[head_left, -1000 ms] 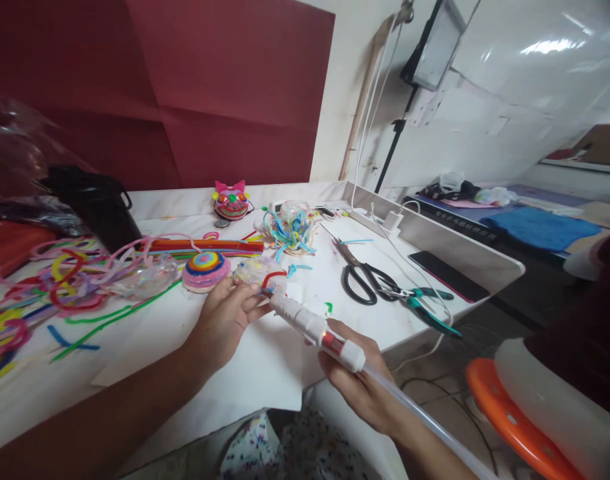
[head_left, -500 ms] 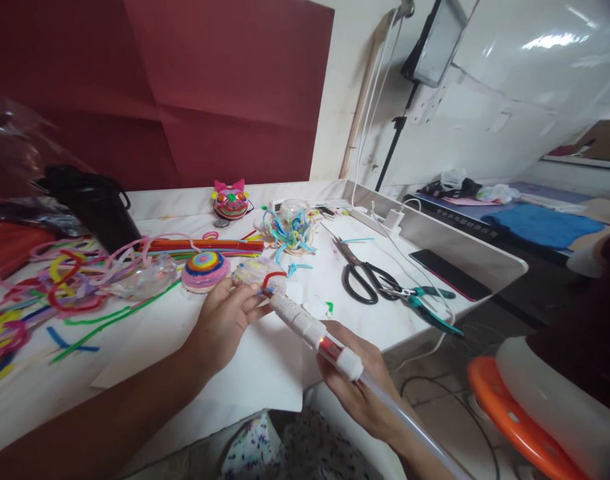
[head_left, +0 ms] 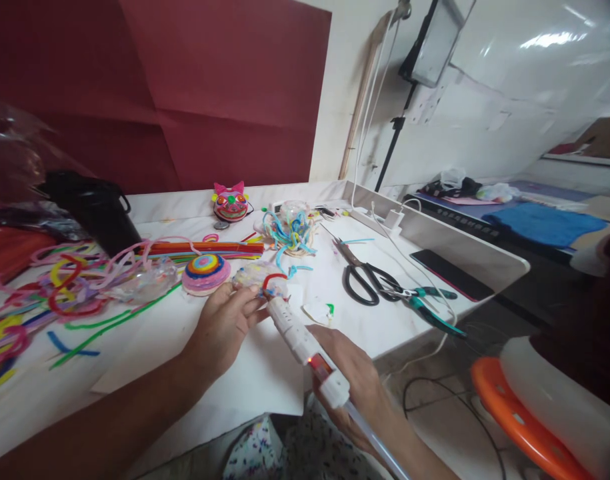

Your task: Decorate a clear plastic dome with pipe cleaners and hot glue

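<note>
Clock positions are read from the clear, crinkled plastic piece with coloured flecks (head_left: 252,273) at the middle of the white marbled counter (head_left: 359,323). Your left hand (head_left: 225,321) has its fingertips closed on that piece's near edge; whether it is lifted is unclear. A curved red fuzzy strip (head_left: 275,276) lies over its right side. Your right hand (head_left: 352,373) is wrapped around a white glue gun (head_left: 299,335), an orange light glowing on its body. The gun lies toward 5 o'clock, nozzle at the piece's near right edge; contact cannot be made out. A translucent glue stick (head_left: 372,435) trails from its back. At 9 o'clock, just beside the piece, sits a dome ringed in pink, blue, orange and yellow (head_left: 205,273). A pink cat-eared face ornament (head_left: 231,203) is at 11, a tangle of blue fuzzy stems (head_left: 292,230) between 1 and 2. Black-handled scissors (head_left: 355,259) lie at 3, teal-handled pliers (head_left: 423,308) touching or nearly touching them farther out. White paper (head_left: 235,383) spreads at 6, below your left hand.
</note>
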`<action>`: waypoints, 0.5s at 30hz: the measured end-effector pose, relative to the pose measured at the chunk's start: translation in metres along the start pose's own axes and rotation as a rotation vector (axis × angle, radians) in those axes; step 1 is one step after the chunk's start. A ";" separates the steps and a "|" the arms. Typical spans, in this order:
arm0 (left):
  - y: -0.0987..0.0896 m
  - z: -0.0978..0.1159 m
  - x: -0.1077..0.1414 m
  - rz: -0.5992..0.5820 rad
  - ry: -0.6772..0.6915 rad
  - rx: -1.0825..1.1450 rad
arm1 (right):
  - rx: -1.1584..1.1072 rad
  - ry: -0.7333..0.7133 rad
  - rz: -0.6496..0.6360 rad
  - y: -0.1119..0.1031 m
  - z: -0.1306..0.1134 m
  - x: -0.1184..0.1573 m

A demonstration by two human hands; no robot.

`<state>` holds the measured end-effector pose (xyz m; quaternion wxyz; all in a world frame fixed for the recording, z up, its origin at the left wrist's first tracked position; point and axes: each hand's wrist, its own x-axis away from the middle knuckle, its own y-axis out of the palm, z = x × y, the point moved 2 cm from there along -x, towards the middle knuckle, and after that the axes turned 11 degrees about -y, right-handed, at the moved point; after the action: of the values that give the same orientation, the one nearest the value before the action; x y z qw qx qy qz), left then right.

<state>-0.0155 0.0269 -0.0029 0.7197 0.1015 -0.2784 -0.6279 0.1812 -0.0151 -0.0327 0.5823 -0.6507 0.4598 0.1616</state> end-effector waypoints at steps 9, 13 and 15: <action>0.001 0.000 0.000 0.023 -0.020 -0.004 | 0.027 -0.012 0.025 0.011 -0.001 0.007; -0.001 -0.001 -0.001 0.023 -0.021 -0.011 | 0.000 -0.025 0.020 0.012 0.000 0.009; -0.001 -0.002 -0.001 0.016 -0.016 -0.013 | -0.002 -0.022 0.018 0.012 0.001 0.010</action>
<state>-0.0161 0.0277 -0.0053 0.7230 0.0895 -0.2809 -0.6247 0.1770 -0.0167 -0.0479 0.5851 -0.6453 0.4592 0.1744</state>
